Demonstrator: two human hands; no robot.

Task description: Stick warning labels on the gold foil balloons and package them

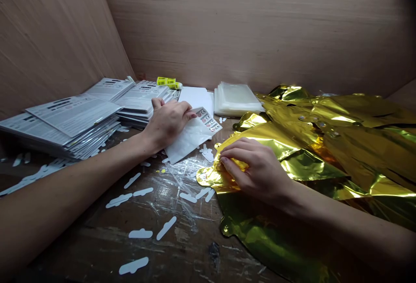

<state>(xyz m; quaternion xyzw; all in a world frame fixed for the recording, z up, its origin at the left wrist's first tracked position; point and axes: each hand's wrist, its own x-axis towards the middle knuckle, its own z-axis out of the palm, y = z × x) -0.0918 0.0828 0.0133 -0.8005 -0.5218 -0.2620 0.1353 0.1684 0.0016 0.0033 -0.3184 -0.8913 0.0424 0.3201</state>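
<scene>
while the right hand point(256, 166) pinches foil point(312, 166), cutouts point(140, 234) litter the table point(182, 259).

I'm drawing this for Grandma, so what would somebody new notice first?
Probably the shiny gold foil spread over the right side, with the right hand touching it. Next might come the small white cut-outs scattered across the dark table, and the bright yellow labels at the back, left of middle.

One white packet point(186, 138), one clear-bag stack point(238, 99), two or more printed-packet stacks point(76, 112) and over ten white hang tabs point(133, 265) are counted; gold foil balloons point(312, 166), overlapping, cannot be.
</scene>
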